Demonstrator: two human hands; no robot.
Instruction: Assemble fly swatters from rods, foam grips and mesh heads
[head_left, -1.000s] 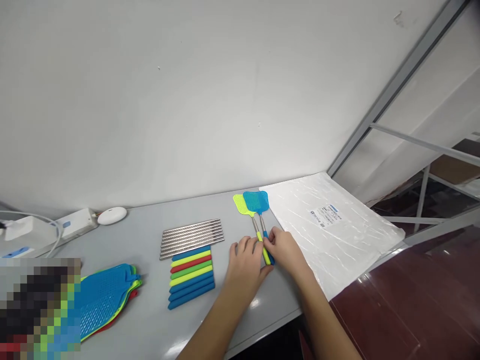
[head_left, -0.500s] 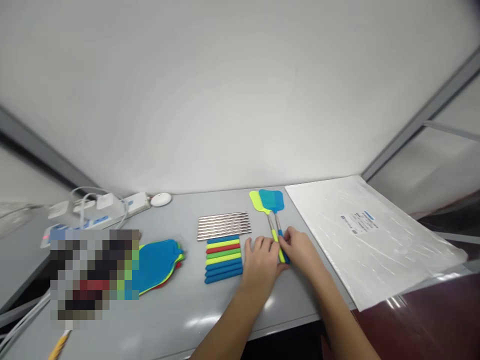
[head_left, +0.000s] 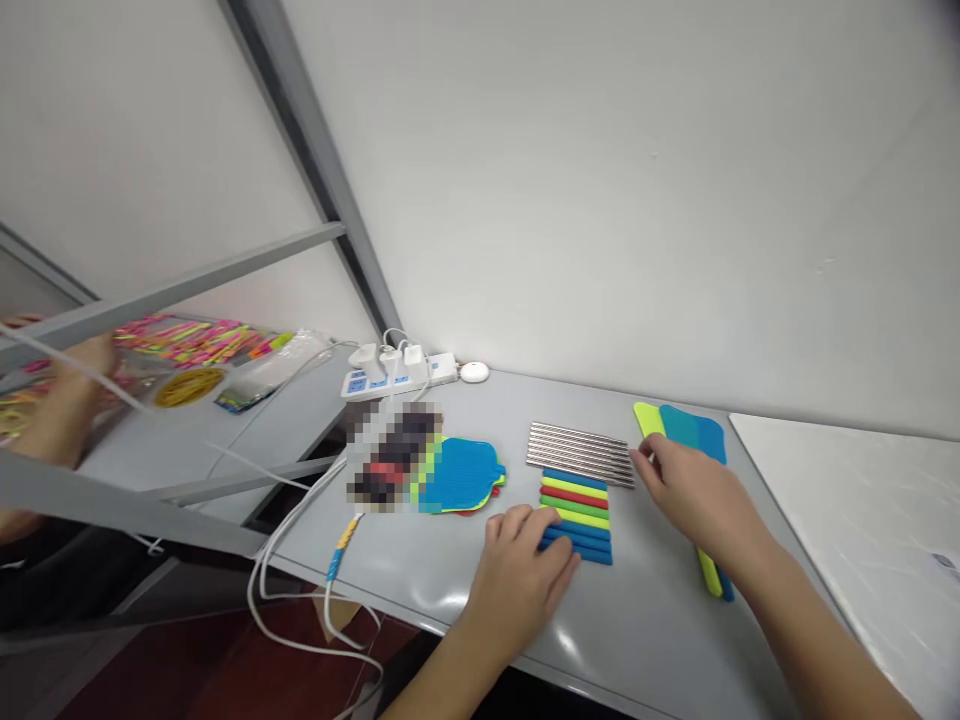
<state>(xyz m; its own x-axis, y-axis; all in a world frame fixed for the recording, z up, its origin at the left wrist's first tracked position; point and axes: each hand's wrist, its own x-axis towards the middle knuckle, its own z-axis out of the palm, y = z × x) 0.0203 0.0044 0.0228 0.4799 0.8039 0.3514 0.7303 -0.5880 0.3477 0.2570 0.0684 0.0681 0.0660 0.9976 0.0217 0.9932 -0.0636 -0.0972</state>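
My left hand (head_left: 521, 575) rests on the grey table (head_left: 645, 630) with its fingertips on the near end of a row of coloured handle grips (head_left: 576, 514). My right hand (head_left: 694, 495) hovers at the right end of a row of steel rods (head_left: 579, 452), fingers apart, holding nothing I can see. Behind and under that hand lie two assembled fly swatters, one yellow (head_left: 649, 419) and one blue (head_left: 694, 431), side by side. A stack of loose swatter heads (head_left: 461, 475), blue on top, lies left of the grips.
A white power strip (head_left: 397, 375) with plugs and a white puck (head_left: 474, 372) sit at the back wall; cables hang off the left edge. A sheet of plastic bags (head_left: 862, 510) lies at right. Another person's hand (head_left: 64, 400) works at a left table with coloured items.
The view swung left. Both my hands let go of the two assembled swatters: the left moved to the coloured grips, the right to the steel rods.
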